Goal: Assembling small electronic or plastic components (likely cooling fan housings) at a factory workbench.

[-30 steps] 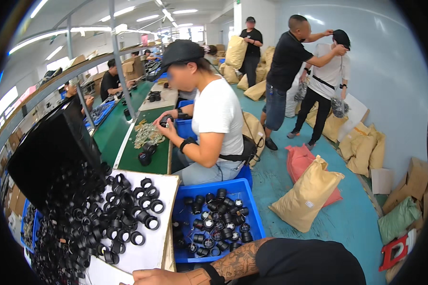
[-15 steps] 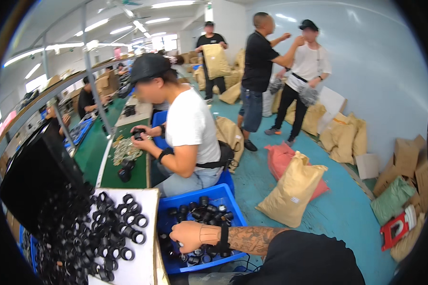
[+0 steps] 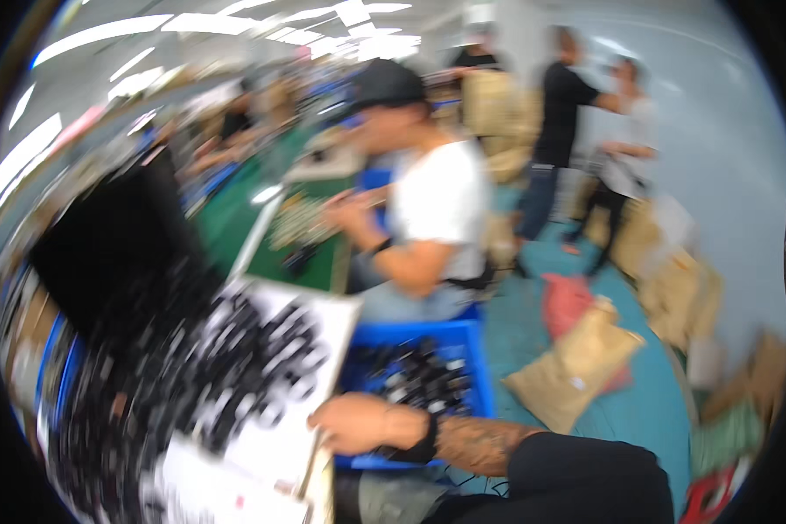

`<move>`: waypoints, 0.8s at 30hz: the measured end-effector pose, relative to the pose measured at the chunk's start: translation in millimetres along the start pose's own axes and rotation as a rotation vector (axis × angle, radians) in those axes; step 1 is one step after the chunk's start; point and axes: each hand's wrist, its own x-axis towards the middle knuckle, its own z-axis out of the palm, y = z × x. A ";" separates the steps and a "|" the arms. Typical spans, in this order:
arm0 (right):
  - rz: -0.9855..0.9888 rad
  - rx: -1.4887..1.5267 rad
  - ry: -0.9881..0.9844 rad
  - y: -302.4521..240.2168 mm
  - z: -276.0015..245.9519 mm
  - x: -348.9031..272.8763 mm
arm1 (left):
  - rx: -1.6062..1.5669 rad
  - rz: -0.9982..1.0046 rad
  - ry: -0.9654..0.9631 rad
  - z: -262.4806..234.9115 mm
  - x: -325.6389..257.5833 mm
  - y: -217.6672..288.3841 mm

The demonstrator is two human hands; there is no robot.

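My right hand (image 3: 351,424), with a black band at the wrist and a tattooed forearm, reaches in from the lower right. It is at the right edge of a white board (image 3: 266,467), by the near left corner of a blue bin (image 3: 486,371). Its fingers are curled but smeared by motion, so I cannot make out whether they hold anything. Many small black ring-shaped parts (image 3: 262,367) lie heaped over the board. More black cylindrical parts (image 3: 424,375) fill the bin. My left hand is out of view.
A black open box (image 3: 113,244) leans behind the heap. Beyond the board, a person in a white shirt (image 3: 441,192) works at a green table (image 3: 236,231). A tan sack (image 3: 576,362) and a red sack (image 3: 563,301) lie on the blue-green floor; other people stand farther back.
My right hand has come out of the blue bin and over to the board's edge. The whole view has swung left and blurred; the person in white holds their hands lower.
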 end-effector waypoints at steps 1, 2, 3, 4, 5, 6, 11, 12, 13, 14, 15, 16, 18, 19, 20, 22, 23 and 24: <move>-0.043 0.072 -0.004 -23.3 -2.9 8.1 | 0.106 -0.142 -0.048 4.9 -0.1 -7.4; -0.129 0.118 0.028 -33.8 1.7 13.5 | -0.346 -0.301 0.135 11.6 1.2 -11.9; -0.138 0.158 0.026 -40.1 -2.9 17.5 | -0.474 -0.350 0.082 -17.9 31.8 33.2; -0.209 0.213 0.028 -59.3 -8.1 23.3 | -0.471 -0.412 0.106 -26.4 29.2 27.0; -0.317 0.231 0.073 -70.4 -10.0 31.7 | -0.468 -0.430 0.108 -27.5 42.0 27.8; -0.345 0.267 0.043 -85.9 -3.7 41.4 | -0.399 -0.513 0.035 -45.4 42.2 29.1; -0.494 0.226 0.022 -119.8 23.1 78.4 | -0.181 -0.557 0.010 -57.5 43.0 24.6; -0.533 0.242 -0.004 -130.1 31.6 87.0 | -0.134 -0.571 -0.016 -59.0 39.8 23.3; -0.558 0.252 -0.026 -139.0 36.6 92.6 | -0.130 -0.573 -0.018 -60.2 40.2 23.9; -0.556 0.253 -0.026 -146.3 40.6 97.7 | -0.144 -0.509 -0.042 -61.3 41.7 24.9; -0.576 0.227 -0.063 -153.1 44.4 103.3 | -0.160 -0.445 -0.067 -61.7 44.1 27.0; -0.594 0.201 -0.101 -159.9 49.8 108.1 | -0.162 -0.442 -0.071 -62.1 48.2 31.1; -0.594 0.155 -0.102 -170.5 57.4 114.8 | -0.101 -0.400 -0.251 -60.8 63.2 42.2; -0.593 0.133 -0.131 -177.5 63.8 120.7 | -0.068 -0.433 -0.306 -56.1 65.3 38.8; -0.579 0.101 -0.153 -180.4 68.9 125.0 | -0.077 -0.425 -0.311 -53.1 70.9 38.2; -0.570 0.079 -0.132 -176.8 89.6 135.1 | -0.029 -0.377 -0.429 -47.2 80.2 38.5; -0.571 0.018 -0.120 -175.7 99.7 140.4 | -0.035 -0.358 -0.470 -55.1 84.3 45.3; -0.572 -0.044 -0.107 -174.9 108.4 144.5 | -0.037 -0.352 -0.472 -53.0 86.1 47.7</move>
